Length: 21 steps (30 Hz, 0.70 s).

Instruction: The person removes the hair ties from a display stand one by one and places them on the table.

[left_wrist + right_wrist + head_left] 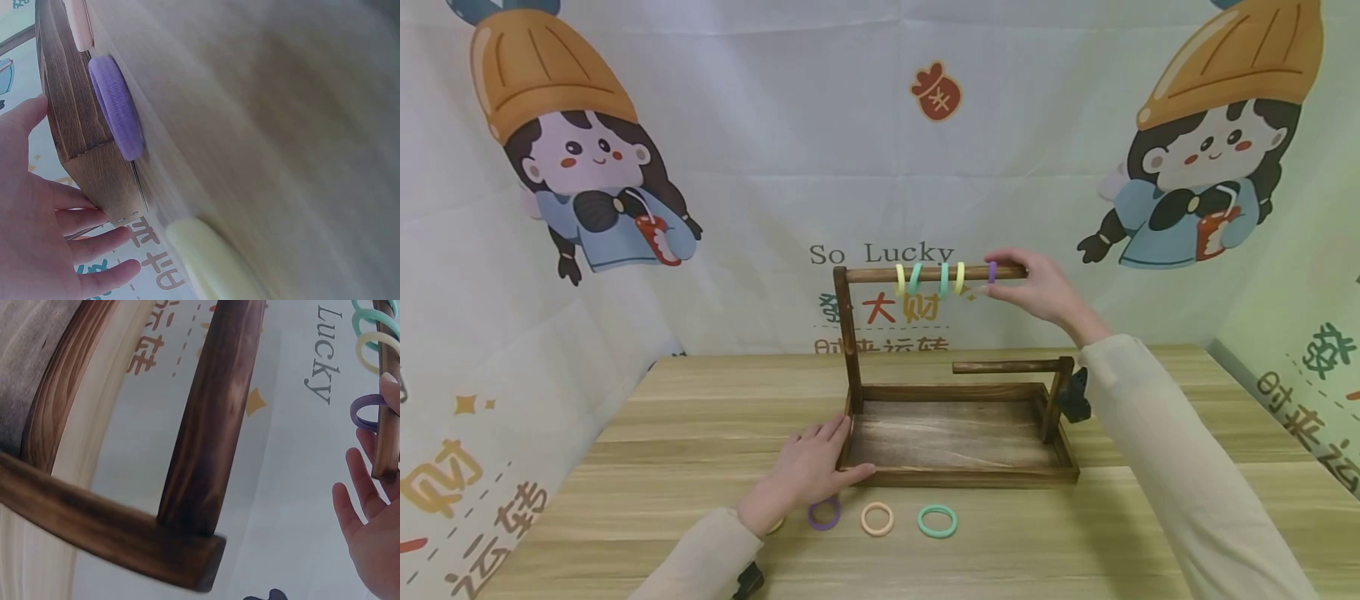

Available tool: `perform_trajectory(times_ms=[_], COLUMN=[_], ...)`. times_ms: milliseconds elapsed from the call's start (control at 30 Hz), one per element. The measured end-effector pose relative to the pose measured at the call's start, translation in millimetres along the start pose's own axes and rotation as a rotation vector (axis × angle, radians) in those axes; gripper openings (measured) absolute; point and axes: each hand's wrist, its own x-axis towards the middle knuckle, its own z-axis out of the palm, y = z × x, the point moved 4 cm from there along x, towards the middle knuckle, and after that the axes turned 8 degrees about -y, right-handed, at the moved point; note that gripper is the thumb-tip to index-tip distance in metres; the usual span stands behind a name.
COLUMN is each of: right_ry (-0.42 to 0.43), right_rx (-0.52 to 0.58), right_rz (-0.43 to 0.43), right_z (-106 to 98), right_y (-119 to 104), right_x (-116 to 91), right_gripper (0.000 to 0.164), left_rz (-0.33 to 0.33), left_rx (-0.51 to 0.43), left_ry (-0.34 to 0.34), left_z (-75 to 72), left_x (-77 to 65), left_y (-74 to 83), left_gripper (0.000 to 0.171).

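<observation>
My right hand is at the free end of the stand's upper bar, its thumb and fingers pinching a purple hair tie that is looped round the bar. Left of it hang yellow and mint-green hair ties on the same bar. In the right wrist view, the purple hair tie sits just in from the bar's tip, by the thumb. My left hand rests against the left front corner of the wooden tray base, thumb along the front edge and straight fingers on the left side.
In front of the tray lie purple, peach and mint hair ties. A yellow hair tie is partly hidden by the left wrist in the head view. The lower bar juts left from a short post. Behind hangs a printed cloth.
</observation>
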Motion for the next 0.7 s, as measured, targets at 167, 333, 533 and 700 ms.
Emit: perform_trajectory(times_ms=[167,333,533,700], right_ry=[0.018,0.028,0.041,0.052], right_rx=[-0.020,-0.019,-0.010,0.006], right_rz=[-0.009,-0.023,-0.034,-0.039], right_z=[-4.8,-9.1,-13.2,-16.1], right_y=[4.6,6.6,8.1,11.1], right_x=[-3.8,-7.4,-11.0,-14.3], right_gripper=[0.047,0.046,0.044,0.044], left_rz=[-0.003,-0.007,-0.008,-0.007], left_rx=[0.011,0.005,0.007,0.001], left_ry=[0.004,0.011,0.013,0.013], left_z=[2.1,3.6,3.3,2.2], left_x=[0.7,1.8,1.5,1.2], left_y=[-0.6,-2.0,-1.6,-1.4], left_gripper=[0.090,0.090,0.090,0.090])
